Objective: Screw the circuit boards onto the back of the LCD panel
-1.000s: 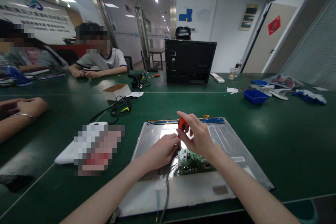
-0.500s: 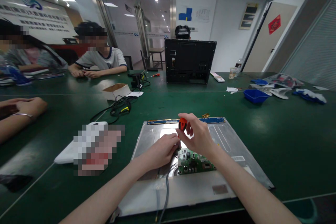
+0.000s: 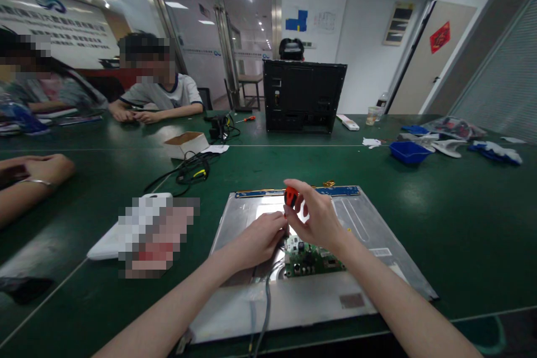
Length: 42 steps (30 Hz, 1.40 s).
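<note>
In my right hand [image 3: 316, 212] is a screwdriver [image 3: 291, 197] with a red and black handle, pinched between thumb and fingers and held roughly upright. My left hand [image 3: 264, 235] is beside its lower end, fingertips pressed together; what they grip is hidden. Both hands are over a silvery flat display panel [image 3: 361, 260], which lies on the table. Just below my fingers sits a green circuit board [image 3: 310, 260], partly covered by my right hand. A grey cable [image 3: 267, 302] runs from near the board over the panel's front edge.
Left of the panel lie a white object [image 3: 104, 243], black cables [image 3: 191, 170] and an open cardboard box [image 3: 187, 145]. A black monitor housing [image 3: 304, 98] stands beyond. A blue tray [image 3: 409, 152] lies at right. Other people sit left and behind the housing; another person's hands [image 3: 50, 170] rest at left.
The screwdriver handle has turned slightly in my right fingers. Both hands stay in nearly the same place, and the panel has not moved.
</note>
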{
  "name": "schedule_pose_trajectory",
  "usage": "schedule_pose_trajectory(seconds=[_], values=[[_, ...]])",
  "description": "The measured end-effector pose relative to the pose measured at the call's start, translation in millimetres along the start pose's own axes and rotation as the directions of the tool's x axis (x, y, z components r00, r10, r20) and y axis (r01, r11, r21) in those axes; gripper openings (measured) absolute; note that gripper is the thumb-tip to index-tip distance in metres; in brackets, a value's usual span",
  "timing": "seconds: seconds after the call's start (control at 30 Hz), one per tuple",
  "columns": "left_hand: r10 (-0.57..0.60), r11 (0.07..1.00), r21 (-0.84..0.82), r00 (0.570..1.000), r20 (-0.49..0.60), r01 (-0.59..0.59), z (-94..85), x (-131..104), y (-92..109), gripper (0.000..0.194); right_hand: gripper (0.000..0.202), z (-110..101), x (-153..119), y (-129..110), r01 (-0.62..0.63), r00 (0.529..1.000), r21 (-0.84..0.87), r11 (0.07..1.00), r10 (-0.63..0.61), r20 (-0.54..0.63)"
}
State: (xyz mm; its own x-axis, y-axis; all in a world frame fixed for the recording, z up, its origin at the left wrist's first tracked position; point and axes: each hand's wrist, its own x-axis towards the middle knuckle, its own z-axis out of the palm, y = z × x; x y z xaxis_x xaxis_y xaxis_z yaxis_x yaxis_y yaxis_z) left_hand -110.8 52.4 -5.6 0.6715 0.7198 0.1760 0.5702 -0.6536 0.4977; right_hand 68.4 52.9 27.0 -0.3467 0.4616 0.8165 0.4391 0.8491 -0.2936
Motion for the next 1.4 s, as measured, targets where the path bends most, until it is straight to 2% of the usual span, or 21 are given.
schedule_pose_trajectory(seconds=[0.9,1.4], values=[[-0.003,1.000,-0.009,1.000,-0.027,0.003,-2.9,-0.2,7.8,0.019,0.046,0.9,0.4,0.9,-0.003,1.000,-0.014,1.000,0.004,0.010],[0.002,1.000,0.021,1.000,-0.009,-0.002,-0.6,0.6,1.7,0.018,0.045,-1.0,2.0,-0.4,0.012,1.000,-0.013,1.000,-0.012,0.009]])
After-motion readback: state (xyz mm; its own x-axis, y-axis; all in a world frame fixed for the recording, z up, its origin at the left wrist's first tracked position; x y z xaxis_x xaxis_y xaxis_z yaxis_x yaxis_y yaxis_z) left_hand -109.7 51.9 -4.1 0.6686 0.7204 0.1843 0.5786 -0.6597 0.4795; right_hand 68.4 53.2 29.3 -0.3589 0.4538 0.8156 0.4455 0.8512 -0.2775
